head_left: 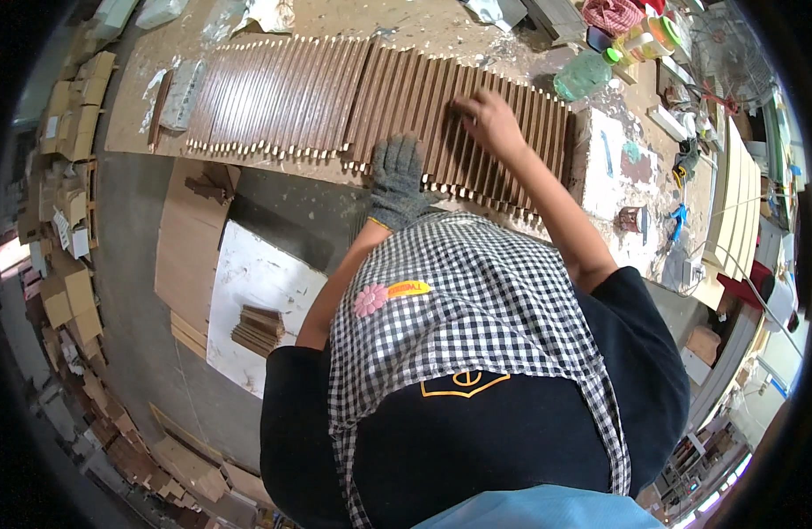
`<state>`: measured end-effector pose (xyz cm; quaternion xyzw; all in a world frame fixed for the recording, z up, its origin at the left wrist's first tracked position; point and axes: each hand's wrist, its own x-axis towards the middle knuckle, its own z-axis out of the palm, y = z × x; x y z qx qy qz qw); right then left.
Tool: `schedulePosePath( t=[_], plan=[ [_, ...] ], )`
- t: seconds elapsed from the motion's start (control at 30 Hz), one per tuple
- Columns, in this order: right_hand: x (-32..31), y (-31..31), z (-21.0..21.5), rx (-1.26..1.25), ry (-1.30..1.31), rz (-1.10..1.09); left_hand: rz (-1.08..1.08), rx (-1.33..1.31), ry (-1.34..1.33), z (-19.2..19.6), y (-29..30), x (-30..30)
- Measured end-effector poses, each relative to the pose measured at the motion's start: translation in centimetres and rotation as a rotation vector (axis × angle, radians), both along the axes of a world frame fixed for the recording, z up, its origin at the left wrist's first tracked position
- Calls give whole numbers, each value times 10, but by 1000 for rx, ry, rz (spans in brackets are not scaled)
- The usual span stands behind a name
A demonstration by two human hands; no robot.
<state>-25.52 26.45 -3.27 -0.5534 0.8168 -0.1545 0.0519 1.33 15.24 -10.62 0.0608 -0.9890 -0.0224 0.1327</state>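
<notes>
Long rows of narrow brown strips (274, 93) with pale ends lie side by side across the workbench, in two adjoining groups. The right group (397, 93) shows darker gaps between its strips. My left hand (397, 181), in a grey knitted glove, rests at the near ends of this group with its fingers stretched out flat. Bare and further right, my right hand (489, 122) reaches over the middle of the same group. Its fingers are bent and somewhat apart, with the tips at the strips; I see nothing held in them.
A wrapped block (183, 95) stands at the bench's left end. To the right are a paint-stained white board (600, 163), a green bottle (586, 75), a small brown cup (633, 220) and a blue tool (677, 222). Below left, a white panel (247, 339) carries a stack of brown strips (258, 329).
</notes>
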Motion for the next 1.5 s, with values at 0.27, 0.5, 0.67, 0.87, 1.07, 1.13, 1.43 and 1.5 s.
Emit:
schedulePosePath(
  t=[0.27,0.5,0.67,0.87,1.07,1.13,1.43,1.5],
  plan=[
    [85,68,39,-103,-379,158,-42,-98,-71,27,-10,-26],
    [35,32,35,-116,-166,-189,-98,319,-106,42,-8,-34],
    [79,69,43,35,-243,88,-84,305,-135,37,-9,-33],
    [59,63,69,11,-278,171,-46,249,-260,45,-6,-35],
    [-3,23,34,-81,-372,496,-34,326,-257,52,-4,-39],
    [-41,2,23,-152,-282,543,-47,345,-245,52,-6,-38],
    [-170,-18,-39,-85,66,139,-37,285,-183,47,-2,-41],
    [-151,4,-42,-51,164,121,-40,323,-219,49,-4,-44]
  ],
)
